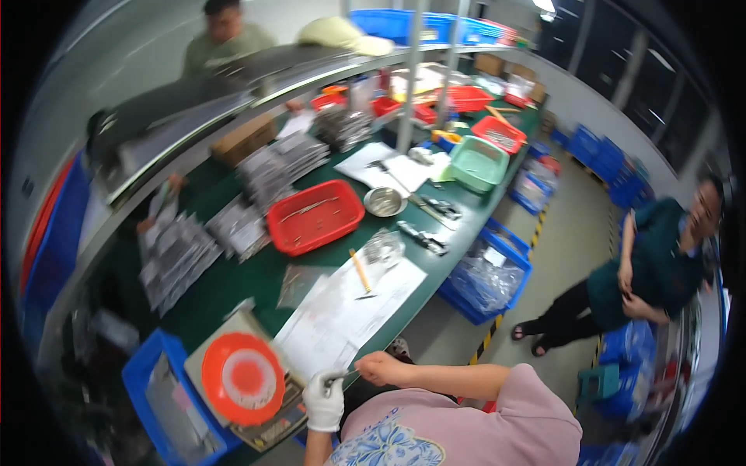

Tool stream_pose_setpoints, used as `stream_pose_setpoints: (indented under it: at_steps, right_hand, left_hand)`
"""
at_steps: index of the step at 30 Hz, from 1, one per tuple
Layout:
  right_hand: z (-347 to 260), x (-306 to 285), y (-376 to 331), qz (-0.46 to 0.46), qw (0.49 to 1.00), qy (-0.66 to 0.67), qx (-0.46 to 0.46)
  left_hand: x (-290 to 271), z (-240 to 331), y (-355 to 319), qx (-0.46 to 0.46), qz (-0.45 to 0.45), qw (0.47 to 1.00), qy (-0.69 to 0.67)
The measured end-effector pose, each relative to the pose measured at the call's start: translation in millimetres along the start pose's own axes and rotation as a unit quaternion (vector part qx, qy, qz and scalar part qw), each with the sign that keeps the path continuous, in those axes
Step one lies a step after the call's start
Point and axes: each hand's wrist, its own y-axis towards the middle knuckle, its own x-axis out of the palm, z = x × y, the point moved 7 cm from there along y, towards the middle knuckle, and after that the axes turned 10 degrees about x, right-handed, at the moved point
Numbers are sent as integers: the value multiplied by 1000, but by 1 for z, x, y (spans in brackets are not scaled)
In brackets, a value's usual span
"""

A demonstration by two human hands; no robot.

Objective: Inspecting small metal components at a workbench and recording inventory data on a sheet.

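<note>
- The gloved left hand (pixel 323 402) and bare right hand (pixel 382 369) meet by the near edge of the surface (pixel 241 285), both sets of fingers drawn closed around a small thin piece (pixel 352 372), too small to identify; probably one steadies it for the other.
- Paper sheets (pixel 381 311) lie along that edge, a yellow-handled tool (pixel 360 272) on them, seemingly for easy reach.
- Beside the left hand, an orange dish (pixel 243 378) rests on a beige box (pixel 194 363).

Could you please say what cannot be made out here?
Head view: what the thin item between the gloved left hand and bare right hand is; tiny, hands partly cover it.
Head view: contents of the metal bowl; too small, blurred.
Head view: printing on the white paper; blurred.
</note>
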Motion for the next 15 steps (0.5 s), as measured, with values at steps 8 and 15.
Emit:
stream_pose_setpoints:
  at_steps: [8,15]
  right_hand:
    - [-50,-1,-49,180,838,-399,-326]
    - [-37,-35,-63,289,833,-327,-341]
  left_hand:
    - [43,-22,-6,-302,-160,874,-344]
    - [71,-20,15,-170,-173,911,-334]
